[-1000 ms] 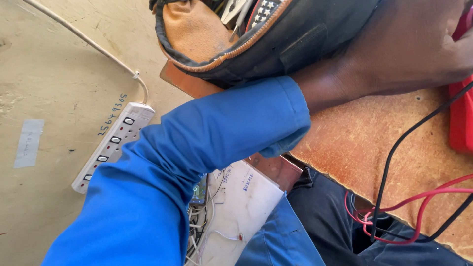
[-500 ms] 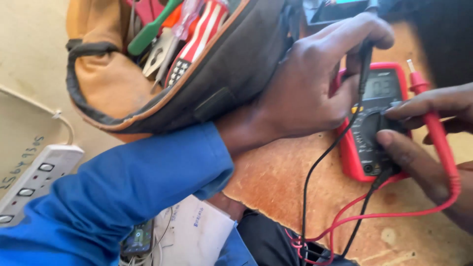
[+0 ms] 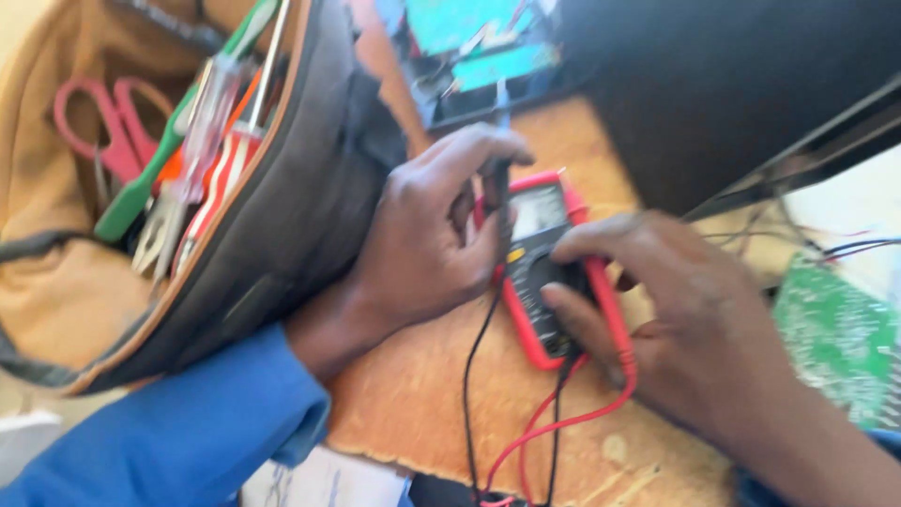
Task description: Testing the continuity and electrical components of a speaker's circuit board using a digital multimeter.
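- Working on the red meter (image 3: 549, 272), which lies flat on the wooden counter (image 3: 413, 413) right between my two hands, its long axis running from the far left, near the circuit boards, down toward my right wrist.
- My left hand (image 3: 427, 249) sits just left of the meter, fingers curled narrow around a black probe (image 3: 499, 202) that stands nearly upright over the meter's screen end; the probe's black lead (image 3: 469, 376) trails down toward me.
- My right hand (image 3: 694, 319) comes in from the right and is the nearer one to the meter's lower half: thumb and forefinger pinch narrow across the body at the dial, touching it. Whether they grip the dial itself I cannot tell; the picture is blurred.
- A red lead (image 3: 563, 422) loops out below my right hand and across the counter.
- The open tool bag (image 3: 282, 216) leans just beside my left hand, with pink scissors (image 3: 113, 131) and screwdrivers (image 3: 211, 141) poking out.
- A green board (image 3: 831, 333) lies to the right, past my right hand.
- Compared with half a second ago, the view has swung closer and more to the right: the power strip is out of sight, the meter sits nearer the centre, and both hands keep their places on probe and meter.
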